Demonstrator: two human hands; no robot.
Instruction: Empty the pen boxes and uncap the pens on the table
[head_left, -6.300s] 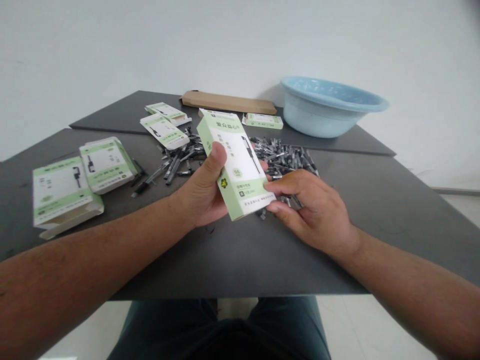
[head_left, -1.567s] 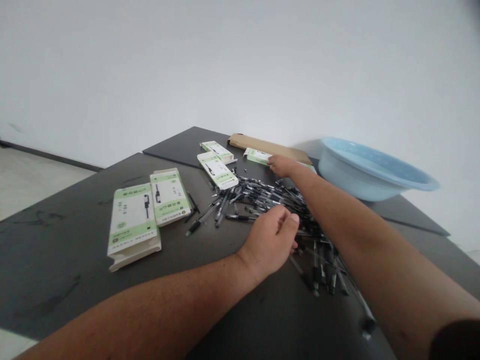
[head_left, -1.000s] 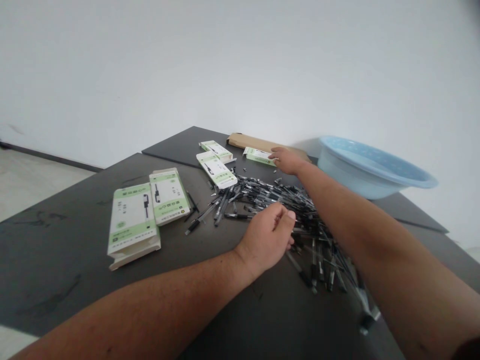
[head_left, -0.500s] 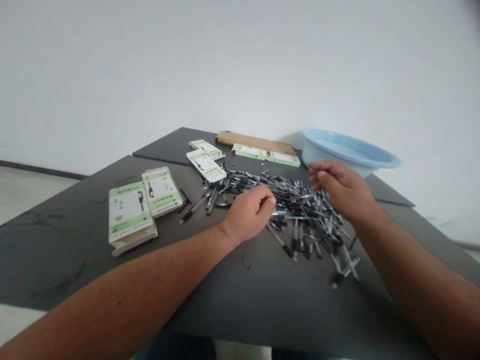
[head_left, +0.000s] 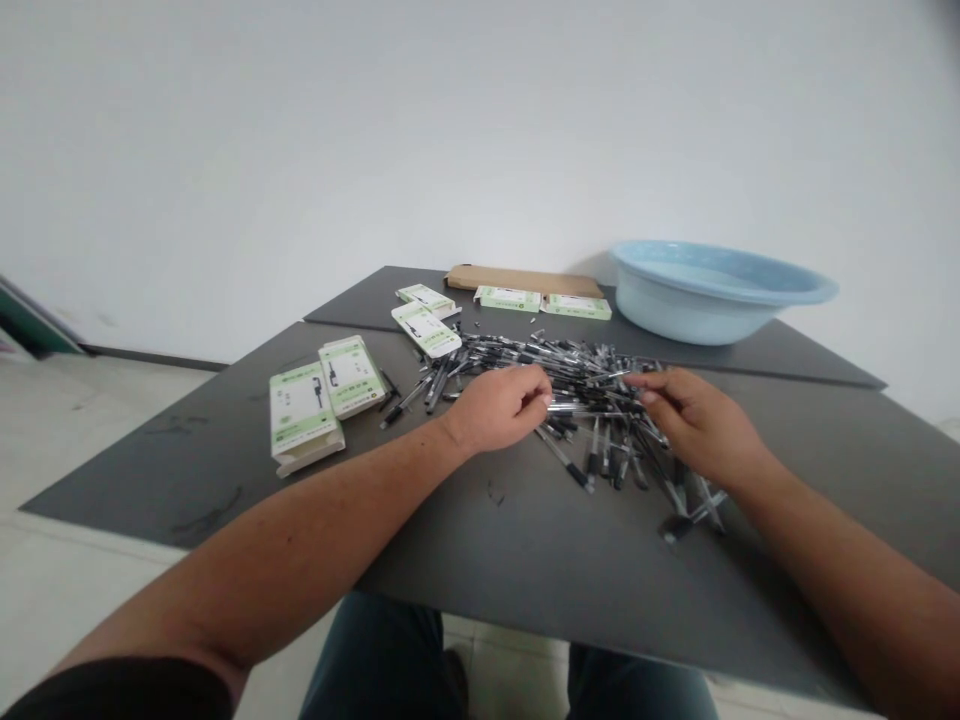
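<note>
Head view: your left hand [head_left: 504, 408] is curled, thumb against forefinger, at the near edge of the heap of pens [head_left: 581, 378] on the worktop [head_left: 517, 560]; your right hand [head_left: 697, 420] is loosely bent at its right side. I cannot tell whether either pinches anything. Much seems left: the heap lies loose, the nearest box [head_left: 302, 405] gapes. Perhaps done: two boxes [head_left: 508, 299] behind, contents hidden.

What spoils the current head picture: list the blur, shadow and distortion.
In the head view, a faint shadow marks the wall left of the blue basin, which seems stretched sideways; also in the head view, the lowest pens are smeared and the nearest box's small print is unreadable.
</note>
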